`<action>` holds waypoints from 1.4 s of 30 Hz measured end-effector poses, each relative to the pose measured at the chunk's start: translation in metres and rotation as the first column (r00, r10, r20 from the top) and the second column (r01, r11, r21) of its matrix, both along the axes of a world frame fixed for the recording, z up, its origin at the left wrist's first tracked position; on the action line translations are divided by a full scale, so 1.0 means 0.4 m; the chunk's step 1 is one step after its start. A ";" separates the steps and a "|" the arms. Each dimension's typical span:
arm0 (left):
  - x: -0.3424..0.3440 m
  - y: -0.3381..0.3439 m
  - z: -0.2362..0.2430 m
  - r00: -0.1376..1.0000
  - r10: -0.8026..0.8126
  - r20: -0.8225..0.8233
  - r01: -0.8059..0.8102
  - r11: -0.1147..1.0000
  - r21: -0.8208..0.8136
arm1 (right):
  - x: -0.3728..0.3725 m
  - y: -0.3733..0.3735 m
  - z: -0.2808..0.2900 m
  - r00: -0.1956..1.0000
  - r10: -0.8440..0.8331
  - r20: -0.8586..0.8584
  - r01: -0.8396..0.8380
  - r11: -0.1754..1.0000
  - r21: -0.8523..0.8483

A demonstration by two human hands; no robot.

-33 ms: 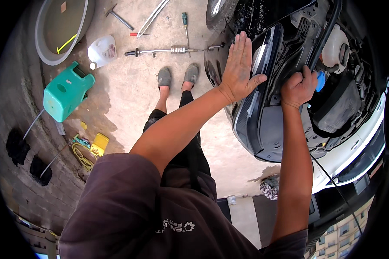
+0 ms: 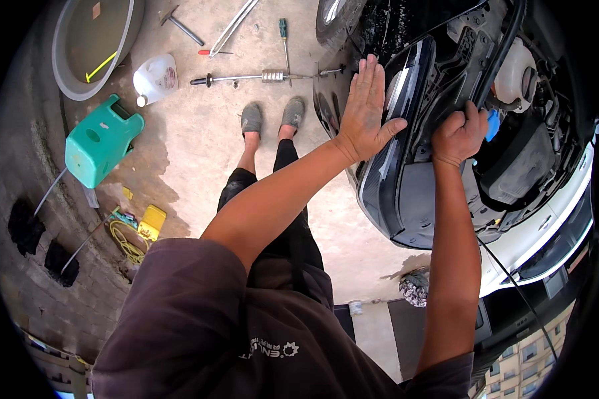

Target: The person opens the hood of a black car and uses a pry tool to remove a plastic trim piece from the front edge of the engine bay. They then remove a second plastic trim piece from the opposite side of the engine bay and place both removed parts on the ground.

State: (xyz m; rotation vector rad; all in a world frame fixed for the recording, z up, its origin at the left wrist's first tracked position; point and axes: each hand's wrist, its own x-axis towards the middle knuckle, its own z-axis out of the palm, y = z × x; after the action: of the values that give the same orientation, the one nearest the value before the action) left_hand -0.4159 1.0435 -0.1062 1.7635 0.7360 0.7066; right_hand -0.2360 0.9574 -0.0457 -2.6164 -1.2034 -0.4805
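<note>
At two o'clock the right hand [image 2: 460,135] curls with its fingertips hidden, so its grip cannot be told; at one o'clock the left hand [image 2: 365,113] covers part of the bumper [image 2: 374,189], contact unclear. The upper edge cuts off the tub [image 2: 80,36] at ten, the silver bars [image 2: 234,25] at eleven and the wheel [image 2: 331,16] at twelve.

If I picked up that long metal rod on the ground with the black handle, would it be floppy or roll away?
The long metal rod would probably be stiff, since it looks straight and metallic. It may feel heaviest around the thick, ridged silver cylinder. Its rounded parts might let it roll if pushed.
</note>
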 end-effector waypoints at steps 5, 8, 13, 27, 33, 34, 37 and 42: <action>-0.039 -0.020 0.007 0.980 0.146 0.137 -0.118 0.974 -0.194 | 0.001 0.002 0.001 0.999 0.030 0.016 -0.031 0.999 0.024; -0.018 0.011 -0.001 0.920 0.384 -0.081 -0.371 0.785 -0.496 | 0.004 0.003 -0.001 0.999 0.048 0.018 -0.049 0.998 0.041; 0.076 0.047 -0.133 0.800 0.488 -0.349 -0.600 0.642 -0.477 | 0.003 0.007 0.007 0.998 0.064 0.021 -0.065 0.997 0.040; 0.141 0.128 -0.092 0.694 0.412 -0.590 -0.692 0.609 -0.389 | 0.002 0.019 0.040 0.995 0.024 -0.099 -0.032 0.996 -0.077; 0.142 0.121 -0.132 0.653 0.444 -0.614 -0.724 0.603 -0.335 | -0.001 0.023 0.038 0.995 0.058 -0.081 -0.060 0.998 -0.014; 0.142 0.130 -0.134 0.662 0.445 -0.603 -0.723 0.589 -0.361 | 0.005 0.030 0.031 0.996 0.057 -0.069 -0.058 0.998 -0.011; 0.141 0.169 -0.183 0.613 0.583 -0.533 -0.790 0.445 -0.423 | 0.002 0.019 0.033 0.998 0.045 -0.054 -0.048 0.998 -0.051; 0.036 0.433 0.068 0.241 0.949 -0.204 -0.192 -0.159 -0.968 | -0.004 0.005 0.011 0.998 0.047 -0.046 -0.048 0.998 -0.032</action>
State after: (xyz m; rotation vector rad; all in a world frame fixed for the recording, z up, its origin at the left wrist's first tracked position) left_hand -0.4015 1.2168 -0.0791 -0.3269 1.2207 1.1564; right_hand -0.2374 0.9593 -0.0411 -2.6047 -1.2669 -0.3937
